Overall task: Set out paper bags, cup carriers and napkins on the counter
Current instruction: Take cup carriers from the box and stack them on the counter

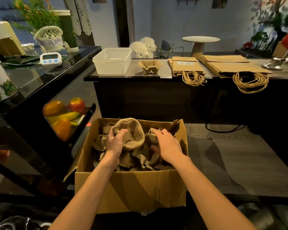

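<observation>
An open cardboard box (131, 188) in front of me is full of several brown pulp cup carriers. My left hand (115, 141) grips one cup carrier (133, 130) and holds it tilted above the pile. My right hand (167, 144) rests spread on the carriers in the box's right half, fingers relaxed. On the counter (123, 76) behind the box stands one cup carrier (150, 66). Two flat stacks of paper bags lie to its right, a smaller stack (186, 66) and a larger stack (231, 65), with their rope handles hanging over the counter's edge.
A clear plastic tub (112, 63) sits on the counter's left end. To the left stands a glass display case (40, 90) with fake fruit inside and a white timer (49, 59) on top. A metal stand (275, 63) is at the counter's far right.
</observation>
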